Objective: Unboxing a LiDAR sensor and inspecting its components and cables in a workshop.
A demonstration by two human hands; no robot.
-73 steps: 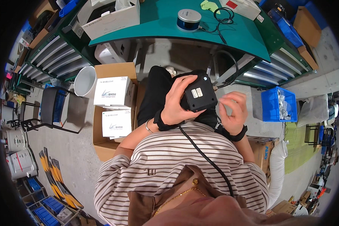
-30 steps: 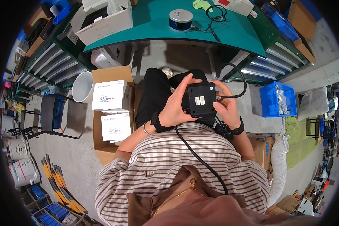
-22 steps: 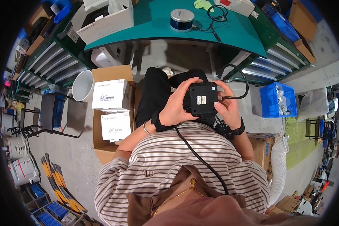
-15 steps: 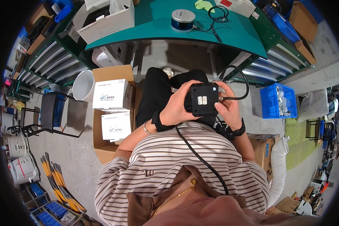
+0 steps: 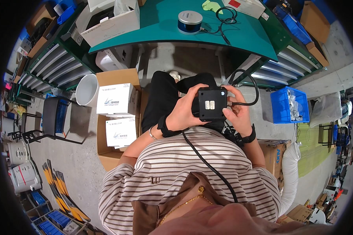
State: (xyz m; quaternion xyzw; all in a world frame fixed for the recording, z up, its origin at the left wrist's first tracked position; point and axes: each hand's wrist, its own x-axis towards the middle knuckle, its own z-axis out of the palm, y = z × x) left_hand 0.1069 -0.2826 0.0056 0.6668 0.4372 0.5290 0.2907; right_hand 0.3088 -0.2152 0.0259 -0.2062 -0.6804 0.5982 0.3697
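Note:
A black square device (image 5: 212, 111) with two small white labels and a round pale sticker is held over my lap. My left hand (image 5: 185, 106) grips its left side, fingers around the far edge and thumb at the near corner. On the opposite side, my right hand (image 5: 239, 111) holds it, with the thumb by the near right corner. A black cable (image 5: 257, 91) leaves a metal connector on the device's right side and loops outward. The device's underside is hidden from me.
Ahead stands a green-topped table (image 5: 157, 29) bearing a silver and dark-blue cylindrical device (image 5: 190, 22), its cable and a white box (image 5: 117, 29). A carton (image 5: 104, 147) holding white boxes (image 5: 114, 99) is at my left. A blue bin (image 5: 279, 105) stands at right.

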